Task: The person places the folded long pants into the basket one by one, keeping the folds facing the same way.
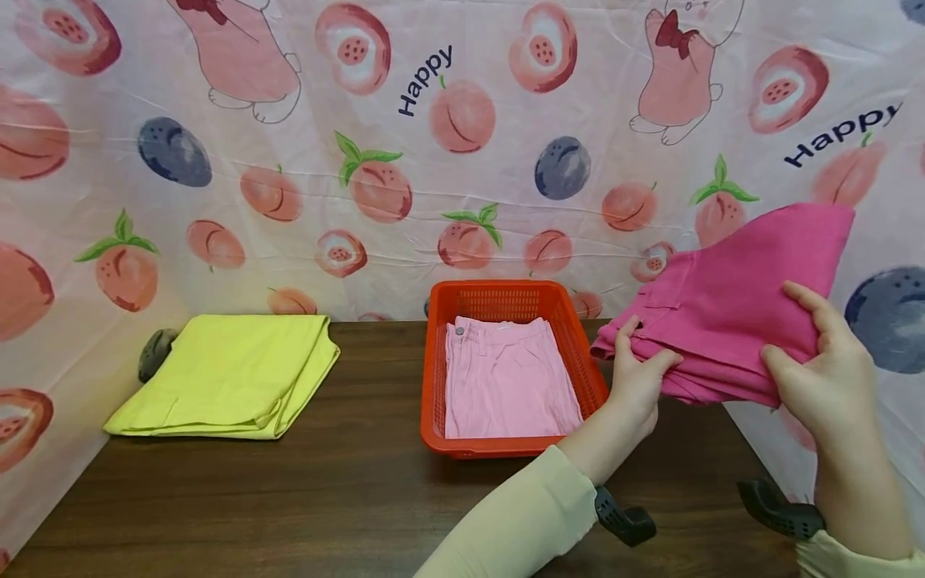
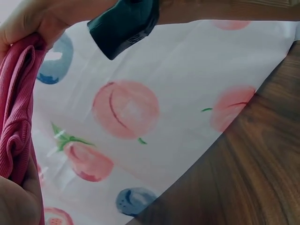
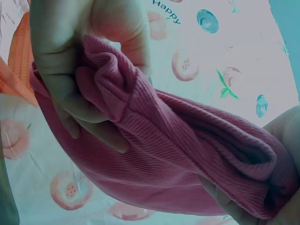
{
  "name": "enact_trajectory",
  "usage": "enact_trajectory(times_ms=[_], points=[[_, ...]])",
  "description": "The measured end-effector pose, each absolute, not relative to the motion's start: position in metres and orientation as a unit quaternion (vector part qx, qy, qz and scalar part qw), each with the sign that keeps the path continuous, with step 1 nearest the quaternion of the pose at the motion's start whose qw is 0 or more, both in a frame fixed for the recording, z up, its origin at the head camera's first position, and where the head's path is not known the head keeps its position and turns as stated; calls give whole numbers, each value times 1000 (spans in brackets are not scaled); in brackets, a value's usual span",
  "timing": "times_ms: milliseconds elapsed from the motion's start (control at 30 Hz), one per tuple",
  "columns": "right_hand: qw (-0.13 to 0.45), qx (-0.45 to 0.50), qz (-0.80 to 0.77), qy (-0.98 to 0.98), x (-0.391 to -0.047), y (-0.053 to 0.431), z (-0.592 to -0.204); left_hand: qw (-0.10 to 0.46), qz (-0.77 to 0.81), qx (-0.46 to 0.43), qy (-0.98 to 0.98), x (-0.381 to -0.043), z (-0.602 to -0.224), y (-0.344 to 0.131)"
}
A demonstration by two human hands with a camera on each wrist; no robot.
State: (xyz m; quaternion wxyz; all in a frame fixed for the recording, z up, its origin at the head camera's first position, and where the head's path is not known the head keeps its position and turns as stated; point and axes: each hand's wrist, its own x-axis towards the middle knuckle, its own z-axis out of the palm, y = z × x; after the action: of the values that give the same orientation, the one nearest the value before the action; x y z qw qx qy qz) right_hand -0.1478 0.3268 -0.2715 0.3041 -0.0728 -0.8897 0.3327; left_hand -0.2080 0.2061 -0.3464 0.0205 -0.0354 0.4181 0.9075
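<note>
Folded hot-pink trousers (image 1: 730,297) hang in the air to the right of the red basket, tilted, with their layered edge toward me. My left hand (image 1: 639,381) pinches the waistband end, where a belt loop shows. With thumb and fingers my right hand (image 1: 831,369) grips the opposite end. In the right wrist view the ribbed layers of the trousers (image 3: 154,140) are stacked between both hands. Light-pink folded trousers (image 1: 506,377) with a button lie inside the basket (image 1: 429,385). The fingers' far sides are partly hidden by cloth.
Yellow folded trousers (image 1: 224,369) lie on the brown wooden table (image 1: 289,506) at the left. A dark rounded object (image 1: 155,353) sits behind them, partly hidden. Fruit-printed sheeting (image 1: 448,193) walls the back and sides. Black camera mounts (image 1: 625,518) jut from my wrists.
</note>
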Motion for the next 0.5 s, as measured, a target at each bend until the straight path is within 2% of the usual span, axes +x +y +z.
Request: enact_trajectory(times_ms=[200, 500], points=[[319, -72, 365, -872, -150, 317, -274, -2, 903, -34, 429, -212, -346, 195], [400, -11, 398, -826, -160, 300, -290, -12, 902, -29, 430, -219, -353, 178]])
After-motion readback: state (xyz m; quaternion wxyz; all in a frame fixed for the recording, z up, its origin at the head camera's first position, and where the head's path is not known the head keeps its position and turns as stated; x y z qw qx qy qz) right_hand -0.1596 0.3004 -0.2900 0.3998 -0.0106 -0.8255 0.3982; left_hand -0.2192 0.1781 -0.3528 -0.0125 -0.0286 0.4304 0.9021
